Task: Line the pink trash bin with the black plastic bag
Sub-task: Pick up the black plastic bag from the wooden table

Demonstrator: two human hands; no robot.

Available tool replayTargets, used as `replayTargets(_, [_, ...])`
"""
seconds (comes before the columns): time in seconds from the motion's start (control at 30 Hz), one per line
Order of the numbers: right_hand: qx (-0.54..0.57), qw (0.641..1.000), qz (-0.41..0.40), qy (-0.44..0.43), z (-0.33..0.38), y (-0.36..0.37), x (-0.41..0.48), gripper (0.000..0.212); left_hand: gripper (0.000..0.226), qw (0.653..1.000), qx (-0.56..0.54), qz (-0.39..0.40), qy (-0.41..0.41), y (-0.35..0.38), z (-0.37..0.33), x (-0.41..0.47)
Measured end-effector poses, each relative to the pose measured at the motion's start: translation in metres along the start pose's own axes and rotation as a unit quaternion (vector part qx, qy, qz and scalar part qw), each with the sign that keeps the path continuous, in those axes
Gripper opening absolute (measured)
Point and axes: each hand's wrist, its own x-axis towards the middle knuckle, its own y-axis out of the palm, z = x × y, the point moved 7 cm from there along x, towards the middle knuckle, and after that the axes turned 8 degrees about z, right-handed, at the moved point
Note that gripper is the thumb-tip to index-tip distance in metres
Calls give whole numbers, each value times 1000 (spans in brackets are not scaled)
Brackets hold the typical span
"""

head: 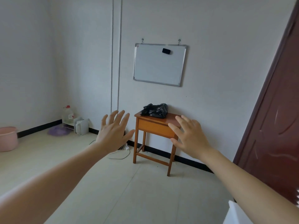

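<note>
My left hand (114,132) and right hand (190,136) reach out at frame center, fingers spread and empty. The crumpled black plastic bag (154,110) lies on the wooden bench (155,126) beneath a whiteboard (159,64); the pink trash bin (8,139) stands at far left.

The desk (155,125) stands against the far wall, below the whiteboard (159,64) hung on that wall. The bag (154,110) lies crumpled on the desk's back edge. Far to the left, on the floor by the side wall, sits the bin (8,139). Between bin and desk, along the wall's foot, stand a water jug (67,114) and some containers (81,126). A door (275,126) stands at the right. Both hands, left hand (113,135) and right hand (191,136), reach out spread in front of the desk, touching nothing.
</note>
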Motion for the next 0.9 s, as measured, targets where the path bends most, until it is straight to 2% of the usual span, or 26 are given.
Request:
replayTargets(0.1, [-2, 999, 2, 49, -31, -1, 39, 51, 84, 1000, -10, -23, -7, 2, 19, 47])
replayTargets(0.27, [-10, 997, 5, 74, -66, 37, 67, 51, 65, 999, -47, -21, -7, 36, 22, 118])
replayTargets(0.43, [-44, 994, 78, 66, -107, 116, 73, 57, 91, 998, -46, 14, 36, 105, -10, 169])
replayTargets(0.5, [-42, 992, 88, 76, -136, 141, 79, 72, 90, 998, -43, 16, 44, 125, -25, 196])
replayTargets(0.57, [-44, 993, 76, 81, -166, 159, 88, 78, 89, 998, -32, 10, 52, 140, -43, 228])
replayTargets(0.7, [-27, 992, 84, 86, -230, 195, 116, 62, 92, 998, -33, -2, 48, 155, -80, 298])
replayTargets(0.9, [-15, 996, 59, 72, -296, 253, 155, 77, 88, 999, -24, -6, 29, 181, -120, 378])
